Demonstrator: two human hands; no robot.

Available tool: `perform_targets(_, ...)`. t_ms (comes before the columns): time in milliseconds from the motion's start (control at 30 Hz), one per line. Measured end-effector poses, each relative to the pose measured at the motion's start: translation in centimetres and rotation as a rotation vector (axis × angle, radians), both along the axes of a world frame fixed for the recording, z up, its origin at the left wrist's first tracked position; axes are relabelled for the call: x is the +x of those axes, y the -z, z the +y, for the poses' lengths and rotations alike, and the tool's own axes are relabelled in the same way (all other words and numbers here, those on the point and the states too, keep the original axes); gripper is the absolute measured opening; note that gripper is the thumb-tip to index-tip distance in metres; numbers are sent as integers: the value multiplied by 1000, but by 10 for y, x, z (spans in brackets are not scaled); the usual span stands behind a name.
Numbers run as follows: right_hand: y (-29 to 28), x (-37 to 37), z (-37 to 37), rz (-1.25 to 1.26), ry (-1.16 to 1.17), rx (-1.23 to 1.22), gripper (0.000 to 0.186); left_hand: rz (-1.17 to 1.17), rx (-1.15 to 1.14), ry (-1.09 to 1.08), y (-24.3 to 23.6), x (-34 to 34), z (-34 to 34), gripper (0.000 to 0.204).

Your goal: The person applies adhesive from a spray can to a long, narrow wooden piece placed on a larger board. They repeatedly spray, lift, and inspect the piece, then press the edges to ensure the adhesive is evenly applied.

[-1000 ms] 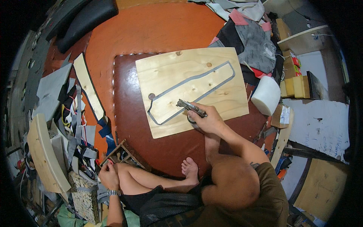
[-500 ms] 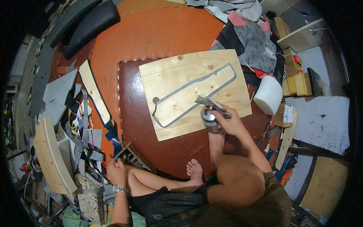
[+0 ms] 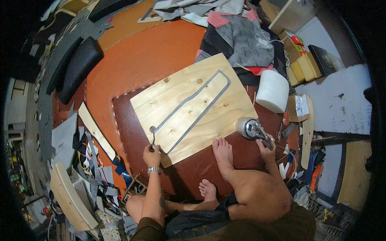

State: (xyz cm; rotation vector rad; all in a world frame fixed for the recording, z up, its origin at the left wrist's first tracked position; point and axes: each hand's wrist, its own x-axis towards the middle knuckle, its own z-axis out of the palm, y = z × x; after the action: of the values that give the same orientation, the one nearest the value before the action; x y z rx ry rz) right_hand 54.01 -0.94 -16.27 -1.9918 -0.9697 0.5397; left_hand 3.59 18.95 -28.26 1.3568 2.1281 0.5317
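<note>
My right hand [image 3: 266,148] is wrapped around the handle of a spray gun [image 3: 252,129] with a round metal cup. The gun is low beside the right edge of a pale plywood board [image 3: 227,116]. On the board, a grey strip [image 3: 203,118] traces a long, narrow outline running from lower left to upper right. At the outline's lower-left end, the fingers of my left hand [image 3: 151,154] are pinched on the strip, near a round hole or knot in the wood.
My bare foot [image 3: 223,152] rests at the board's lower edge. A white roll [image 3: 272,91] stands to the right, near heaped grey and black fabric [image 3: 253,44]. Offcuts and a narrow edged panel [image 3: 96,130] lie left. Black cushions [image 3: 80,68] sit farther back on the orange covering [image 3: 136,60].
My left hand has come up from beside my knee to the strip's end. My right hand has carried the spray gun off the board to the right. The view has shifted too.
</note>
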Motion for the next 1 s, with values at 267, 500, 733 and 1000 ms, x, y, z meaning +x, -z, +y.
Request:
perform_targets(267,26,8,-21,194,135,-89,32,-93,-211,-147,-9,-10,28,24)
perform_targets(500,49,-9,-53,-383,284,-542,42,229,39,162,-24,-2,15,21)
perform_targets(733,101,-94,-24,-762,-1,-434,32,86,33,206,-10,-18,23,21)
perform_targets(1000,107,-151,34,-579,-351,-533,36,-1482,-306,-153,-65,-39,20,31)
